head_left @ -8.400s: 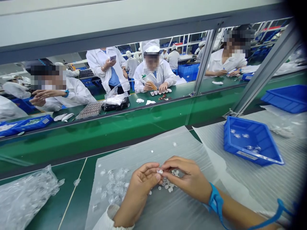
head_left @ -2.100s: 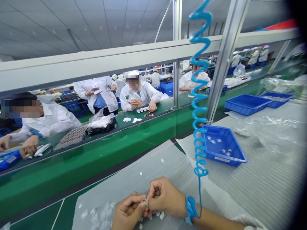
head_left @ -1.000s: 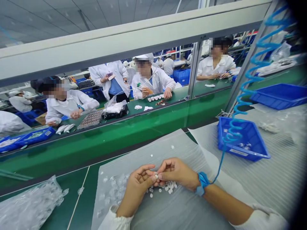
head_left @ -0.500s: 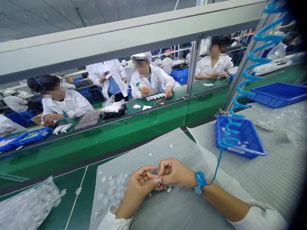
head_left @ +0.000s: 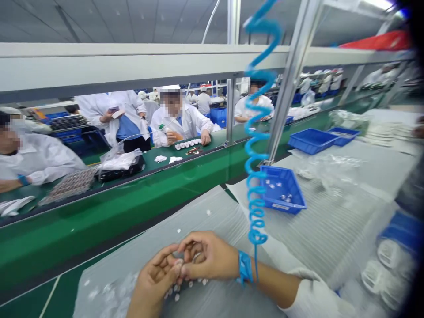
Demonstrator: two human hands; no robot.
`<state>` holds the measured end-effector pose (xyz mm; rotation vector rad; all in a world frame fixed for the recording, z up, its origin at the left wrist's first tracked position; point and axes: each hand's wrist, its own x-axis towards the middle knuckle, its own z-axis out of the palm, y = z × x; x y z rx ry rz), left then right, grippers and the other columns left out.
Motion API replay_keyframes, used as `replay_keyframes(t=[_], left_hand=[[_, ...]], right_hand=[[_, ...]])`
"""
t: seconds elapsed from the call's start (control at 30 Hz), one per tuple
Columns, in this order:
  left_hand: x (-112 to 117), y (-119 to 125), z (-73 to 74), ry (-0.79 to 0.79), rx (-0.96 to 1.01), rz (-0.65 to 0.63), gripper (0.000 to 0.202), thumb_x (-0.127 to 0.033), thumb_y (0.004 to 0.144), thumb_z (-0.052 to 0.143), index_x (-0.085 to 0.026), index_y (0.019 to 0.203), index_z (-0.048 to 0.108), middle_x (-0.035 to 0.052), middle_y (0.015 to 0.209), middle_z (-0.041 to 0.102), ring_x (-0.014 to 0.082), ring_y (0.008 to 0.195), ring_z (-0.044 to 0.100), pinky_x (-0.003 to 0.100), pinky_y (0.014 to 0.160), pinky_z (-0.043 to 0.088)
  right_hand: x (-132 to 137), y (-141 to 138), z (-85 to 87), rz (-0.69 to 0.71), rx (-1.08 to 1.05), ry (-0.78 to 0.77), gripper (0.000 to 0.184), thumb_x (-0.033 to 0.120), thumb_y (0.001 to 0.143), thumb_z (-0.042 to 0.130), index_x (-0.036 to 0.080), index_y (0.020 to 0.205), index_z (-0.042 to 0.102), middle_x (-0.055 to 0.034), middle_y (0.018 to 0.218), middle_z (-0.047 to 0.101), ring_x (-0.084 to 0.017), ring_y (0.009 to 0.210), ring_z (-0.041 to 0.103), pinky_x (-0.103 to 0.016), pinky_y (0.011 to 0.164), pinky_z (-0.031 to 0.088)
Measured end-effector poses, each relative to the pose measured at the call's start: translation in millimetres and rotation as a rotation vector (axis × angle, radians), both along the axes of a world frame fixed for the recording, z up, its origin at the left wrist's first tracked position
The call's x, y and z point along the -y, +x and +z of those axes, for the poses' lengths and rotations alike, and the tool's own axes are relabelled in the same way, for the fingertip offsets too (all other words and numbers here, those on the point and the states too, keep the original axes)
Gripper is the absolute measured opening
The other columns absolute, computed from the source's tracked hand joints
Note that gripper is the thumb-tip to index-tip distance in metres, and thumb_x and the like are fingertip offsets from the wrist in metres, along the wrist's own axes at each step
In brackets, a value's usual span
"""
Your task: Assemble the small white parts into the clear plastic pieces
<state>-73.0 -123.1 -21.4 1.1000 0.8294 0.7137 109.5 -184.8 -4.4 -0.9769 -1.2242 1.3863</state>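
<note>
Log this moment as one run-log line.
left hand: pinching small pale piece | right hand: pinching same piece | right wrist: blue strap

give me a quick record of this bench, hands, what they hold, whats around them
left hand: bare left hand, fingertips meeting the right hand
right hand: bare right hand, wearing a blue fabric wrist strap
held: small pale round piece, pinched between both hands, detail too small to tell
under hands: white translucent foam sheet, with small white round pieces and clear plastic pieces
nearby: blue plastic tray holding small pieces; blue coiled cord running down to the strap
beyond: green conveyor belt; white-coated co-worker
</note>
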Motion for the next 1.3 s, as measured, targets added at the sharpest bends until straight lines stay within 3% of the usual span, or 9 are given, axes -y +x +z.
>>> replay_keyframes(t=[0.2, 0.4, 0.6, 0.67, 0.77, 0.9, 1.03, 1.17, 1.3], left_hand=[[-3.2, 2.0, -10.2, 0.015, -0.067, 0.068, 0.061, -0.042, 0.052, 0.094, -0.019, 0.102, 0.066, -0.0033, 0.062, 0.062, 0.0141, 0.048, 0.059, 0.022, 0.041, 0.047], [4.3, 3.1, 7.8, 0.047, -0.071, -0.125, 0.061, -0.046, 0.061, 0.088, -0.016, 0.109, 0.066, 0.0091, 0.084, 0.074, 0.0183, 0.056, 0.065, 0.029, 0.05, 0.053], [-20.1, -29.8, 39.1, 0.435, -0.469, 0.179, 0.04, -0.051, 0.079, 0.067, -0.017, 0.101, 0.07, 0.0086, 0.086, 0.073, 0.0225, 0.074, 0.066, 0.032, 0.066, 0.051], [-28.6, -45.1, 44.8, 0.555, -0.671, 0.228, 0.036, -0.048, 0.081, 0.063, -0.019, 0.099, 0.072, 0.0091, 0.091, 0.074, 0.026, 0.083, 0.066, 0.036, 0.075, 0.05], [-33.0, -61.0, 46.5, 0.648, -0.852, 0.13, 0.035, -0.045, 0.081, 0.061, -0.018, 0.1, 0.074, 0.0121, 0.104, 0.074, 0.0324, 0.101, 0.063, 0.043, 0.09, 0.045], [-27.9, -67.6, 46.6, 0.672, -0.941, -0.107, 0.034, -0.041, 0.073, 0.071, -0.023, 0.101, 0.076, 0.0101, 0.106, 0.072, 0.0338, 0.108, 0.058, 0.041, 0.092, 0.041], [-23.8, -65.6, 49.4, 0.723, -0.991, -0.275, 0.015, -0.029, 0.069, 0.072, -0.024, 0.082, 0.076, 0.0062, 0.092, 0.072, 0.0304, 0.096, 0.06, 0.037, 0.085, 0.039], [-23.4, -59.5, 45.5, 0.743, -1.061, -0.288, 0.018, -0.021, 0.07, 0.061, -0.023, 0.081, 0.075, 0.0061, 0.086, 0.072, 0.0269, 0.086, 0.062, 0.033, 0.076, 0.04], [-26.1, -53.2, 34.1, 0.767, -1.108, -0.246, 0.019, -0.019, 0.072, 0.055, -0.021, 0.081, 0.072, 0.0075, 0.086, 0.072, 0.0271, 0.088, 0.064, 0.034, 0.079, 0.042]], right_hand=[[-3.0, 1.0, 2.8, -0.091, 0.481, 0.449, 0.027, 0.031, 0.078, 0.076, 0.017, 0.1, 0.074, -0.0055, 0.092, 0.066, -0.018, 0.088, 0.066, -0.027, 0.083, 0.054], [21.7, 27.6, 19.0, -0.176, 0.667, 0.529, 0.016, 0.029, 0.086, 0.069, 0.018, 0.096, 0.073, -0.0063, 0.087, 0.069, -0.016, 0.076, 0.066, -0.025, 0.07, 0.054], [52.3, 162.5, 32.1, -0.942, 1.075, 0.337, 0.029, 0.042, 0.087, 0.063, 0.018, 0.102, 0.07, -0.0077, 0.088, 0.07, -0.02, 0.073, 0.067, -0.034, 0.072, 0.055], [57.9, 213.2, 28.9, -1.056, 1.305, 0.21, 0.035, 0.048, 0.083, 0.061, 0.016, 0.095, 0.071, -0.0097, 0.082, 0.07, -0.024, 0.068, 0.065, -0.038, 0.069, 0.052], [64.0, 254.7, 25.9, -1.012, 1.599, 0.047, 0.044, 0.051, 0.084, 0.054, 0.011, 0.09, 0.073, -0.0158, 0.078, 0.068, -0.031, 0.071, 0.065, -0.043, 0.069, 0.05], [60.1, 216.0, 39.5, -0.939, 1.587, 0.298, 0.048, 0.047, 0.09, 0.047, 0.009, 0.108, 0.069, -0.0214, 0.102, 0.067, -0.035, 0.095, 0.064, -0.047, 0.086, 0.049], [36.5, 120.3, 47.6, -0.357, 1.142, 0.294, 0.026, 0.033, 0.096, 0.048, 0.021, 0.106, 0.068, -0.0071, 0.096, 0.069, -0.02, 0.081, 0.065, -0.032, 0.076, 0.051], [2.2, 61.2, 17.9, -0.077, 1.117, 0.228, 0.018, 0.017, 0.086, 0.056, 0.018, 0.097, 0.071, -0.007, 0.09, 0.07, -0.02, 0.081, 0.064, -0.03, 0.075, 0.046], [-13.9, 52.5, -12.5, -0.026, 1.111, 0.213, 0.012, 0.014, 0.075, 0.067, 0.017, 0.084, 0.073, -0.0064, 0.085, 0.07, -0.02, 0.077, 0.064, -0.028, 0.071, 0.046]])
